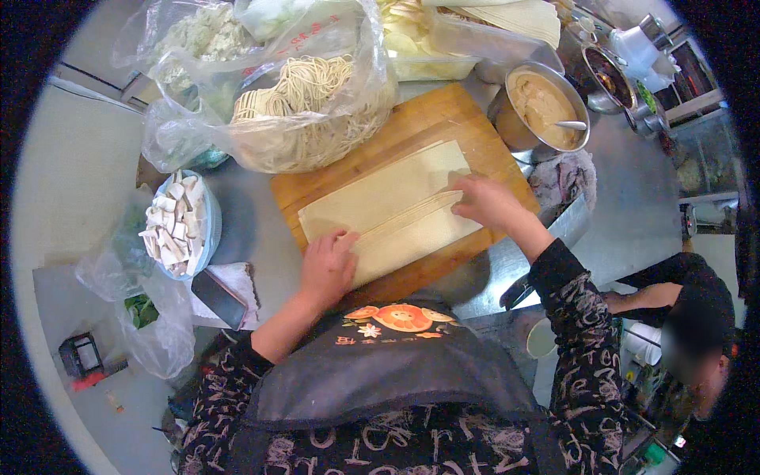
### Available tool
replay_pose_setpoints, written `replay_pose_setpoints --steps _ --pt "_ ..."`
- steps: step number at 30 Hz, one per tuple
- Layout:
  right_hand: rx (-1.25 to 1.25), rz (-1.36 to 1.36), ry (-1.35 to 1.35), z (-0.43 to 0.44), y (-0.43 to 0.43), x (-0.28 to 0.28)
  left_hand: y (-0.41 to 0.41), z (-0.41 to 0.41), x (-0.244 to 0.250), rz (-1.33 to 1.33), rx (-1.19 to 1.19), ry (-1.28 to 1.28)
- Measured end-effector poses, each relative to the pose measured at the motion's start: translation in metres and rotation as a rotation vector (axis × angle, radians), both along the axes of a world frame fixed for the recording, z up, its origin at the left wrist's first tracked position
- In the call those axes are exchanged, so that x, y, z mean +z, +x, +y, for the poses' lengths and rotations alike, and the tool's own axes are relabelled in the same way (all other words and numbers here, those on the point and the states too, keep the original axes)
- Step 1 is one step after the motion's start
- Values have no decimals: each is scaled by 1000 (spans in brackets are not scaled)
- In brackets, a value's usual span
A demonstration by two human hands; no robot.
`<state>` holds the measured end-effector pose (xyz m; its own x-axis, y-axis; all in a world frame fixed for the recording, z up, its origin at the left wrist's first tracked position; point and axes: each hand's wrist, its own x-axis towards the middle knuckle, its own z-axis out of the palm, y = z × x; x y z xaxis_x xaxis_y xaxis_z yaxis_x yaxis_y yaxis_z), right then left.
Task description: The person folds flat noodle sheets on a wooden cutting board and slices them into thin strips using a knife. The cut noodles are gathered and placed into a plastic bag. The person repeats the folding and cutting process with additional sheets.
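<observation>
Long, pale yellow sheets (380, 196), perhaps tofu skin or dough, lie in layers at a slant on a wooden cutting board (409, 127). A raised edge or fold runs along the middle of the layers. My left hand (329, 264) rests at the near left end, its fingertips on the layers. At the right end, my right hand (484, 199) touches that edge with thumb and fingers; whether it pinches a sheet is hard to tell. A cleaver (564, 228) lies right of the board, partly under my right forearm.
A plastic bag of noodles (309, 130) overlaps the board's far left. A metal pot of brown paste (543, 107) stands far right, above a cloth (564, 178). At left are a bowl of white chopped pieces (178, 228) and a phone (219, 297). Another person (683, 303) is at right.
</observation>
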<state>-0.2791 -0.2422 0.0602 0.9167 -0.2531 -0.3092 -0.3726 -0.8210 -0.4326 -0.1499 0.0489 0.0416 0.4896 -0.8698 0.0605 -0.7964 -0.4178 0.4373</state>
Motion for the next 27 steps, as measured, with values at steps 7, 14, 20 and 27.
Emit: replay_pose_setpoints --steps 7,14,20,27 --pt "34 -424 -283 14 -41 11 -19 12 4 -77 -297 -56" --pt "190 -414 -299 21 -54 -4 -14 8 0 -176 -305 -75" --pt "172 -325 -98 6 -45 38 -17 16 24 211 -197 -25" --pt "-22 -100 50 -10 10 38 38 3 7 965 126 227"
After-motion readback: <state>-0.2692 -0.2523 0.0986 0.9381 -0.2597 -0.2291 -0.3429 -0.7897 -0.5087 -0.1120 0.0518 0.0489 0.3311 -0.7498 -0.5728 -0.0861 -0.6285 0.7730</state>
